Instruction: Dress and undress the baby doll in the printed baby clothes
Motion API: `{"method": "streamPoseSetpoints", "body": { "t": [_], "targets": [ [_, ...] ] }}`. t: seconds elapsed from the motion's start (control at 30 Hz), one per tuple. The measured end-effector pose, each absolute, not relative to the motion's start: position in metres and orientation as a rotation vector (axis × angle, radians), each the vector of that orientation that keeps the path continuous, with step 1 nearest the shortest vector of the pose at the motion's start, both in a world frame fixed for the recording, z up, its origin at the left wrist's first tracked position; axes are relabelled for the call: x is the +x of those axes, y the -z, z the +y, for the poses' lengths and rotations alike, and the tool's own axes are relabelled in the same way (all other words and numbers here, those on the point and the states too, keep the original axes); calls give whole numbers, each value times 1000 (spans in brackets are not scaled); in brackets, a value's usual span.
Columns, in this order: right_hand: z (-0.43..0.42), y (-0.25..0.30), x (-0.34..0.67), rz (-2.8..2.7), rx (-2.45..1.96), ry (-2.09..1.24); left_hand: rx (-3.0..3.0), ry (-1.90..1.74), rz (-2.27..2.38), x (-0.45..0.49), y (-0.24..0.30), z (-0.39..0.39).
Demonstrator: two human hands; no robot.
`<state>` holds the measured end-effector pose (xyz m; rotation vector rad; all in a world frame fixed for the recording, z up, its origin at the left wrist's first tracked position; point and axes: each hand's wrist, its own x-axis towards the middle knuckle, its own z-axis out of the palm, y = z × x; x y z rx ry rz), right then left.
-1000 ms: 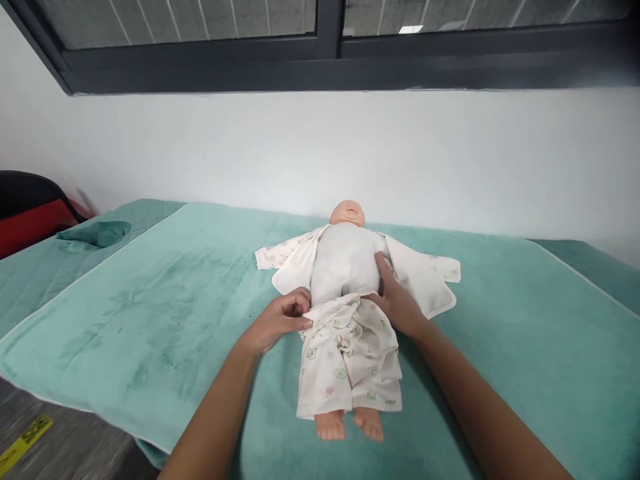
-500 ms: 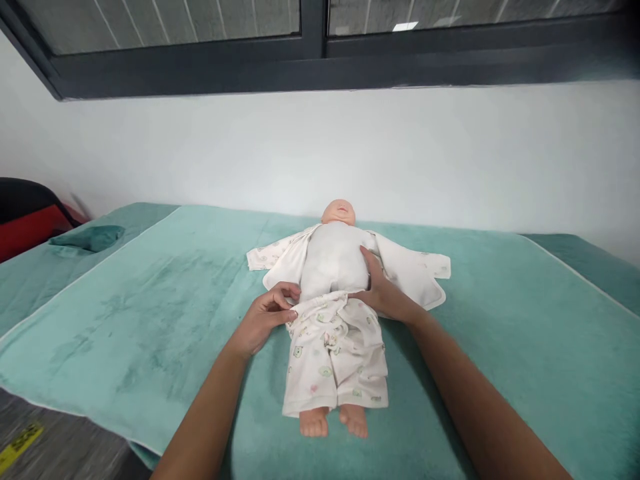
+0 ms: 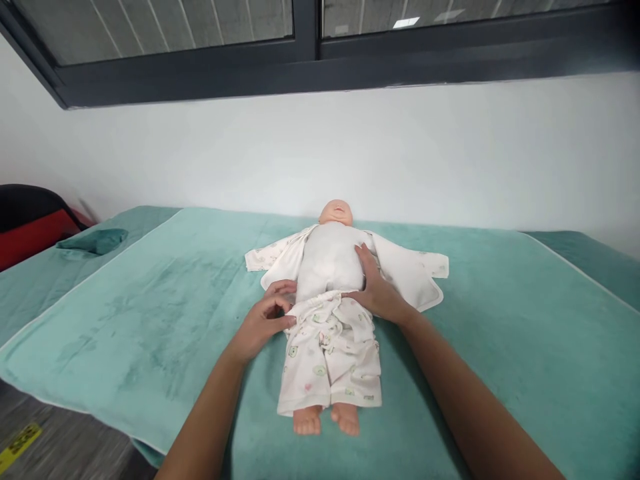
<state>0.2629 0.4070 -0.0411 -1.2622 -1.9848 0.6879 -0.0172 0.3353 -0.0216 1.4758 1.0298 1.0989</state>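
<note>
A baby doll lies on its back on a teal towel, head towards the wall. It wears white printed trousers, and an open white jacket is spread beneath its torso. My left hand pinches the left side of the trousers' waistband, fingers closed on the cloth. On the doll's right hip rests my right hand, its fingers lying along the torso and its thumb at the waistband. The doll's bare feet stick out of the trouser legs.
A folded teal cloth lies at the far left of the table. Behind it sits a red and black object. A white wall and a dark window frame stand behind the table. Grey floor with yellow tape shows at bottom left.
Both hands have shifted slightly up the doll with the waistband, which now sits a little higher at the doll's waist. The view has drifted, so the doll appears slightly further left.
</note>
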Motion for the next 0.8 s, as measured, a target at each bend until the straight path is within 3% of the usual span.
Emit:
{"method": "streamPoseSetpoints", "body": {
  "t": [0.17, 0.53, 0.8],
  "targets": [
    [409, 43, 266, -2030, -1258, -645, 1468, -1268, 1229, -2, 20, 341],
    [406, 32, 274, -2068, -1329, -461, 1796, -1132, 1678, 21, -5, 413],
    [391, 24, 259, -2078, -1266, -298, 1651, -1166, 1550, 23, 32, 441]
  ]
}}
